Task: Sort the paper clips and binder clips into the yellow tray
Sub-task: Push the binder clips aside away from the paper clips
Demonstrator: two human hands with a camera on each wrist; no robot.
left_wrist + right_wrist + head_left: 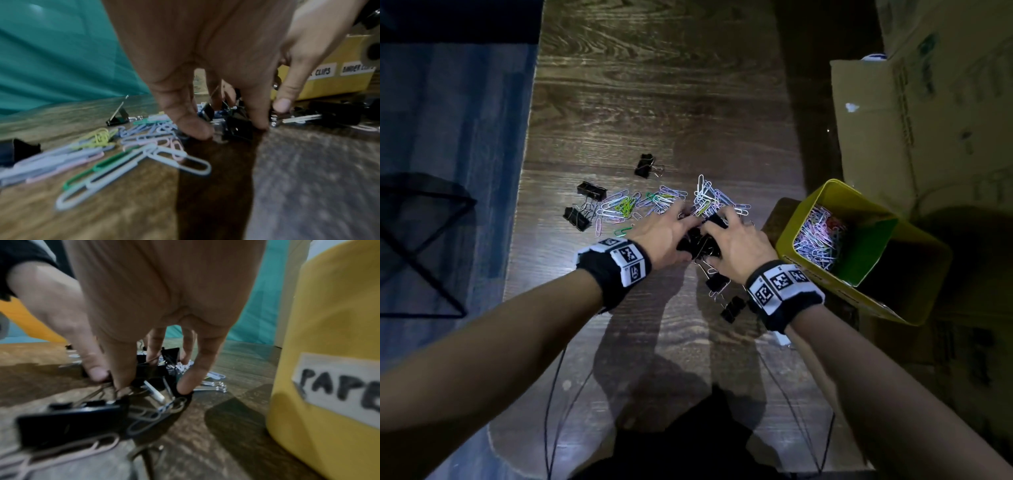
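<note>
Forearms fill the bottom of the head view, both reaching over the dark wood-grain worktop (654,102) toward the middle of the scatter. Largest after that is the yellow tray (914,310), standing at the worktop's right edge; its near compartment already holds a heap of pastel paper clips, its outer wall carries hand-written labels, and what lies in the darker part beside the heap cannot be made out.

Left of the tray, the paper clips (640,205) lie spread in a loose fan, with the black binder clips (698,245) bunched under and between the hands and a few strays well apart to the left and far side.

The left hand (664,233) has its fingertips (197,129) planted on the worktop around one binder clip, bracketing it rather than lifting it. The right hand (736,243) has thumb and forefinger pinched on the wire handles of the bunch, so its grip is grasping binder clips.

To do this step well, I would gather only black clips, herding them together with the left while the right lifts by the handles. Paper clips look hooked among those wires; shaking them loose low over the worktop should keep the compartments pure.
</note>
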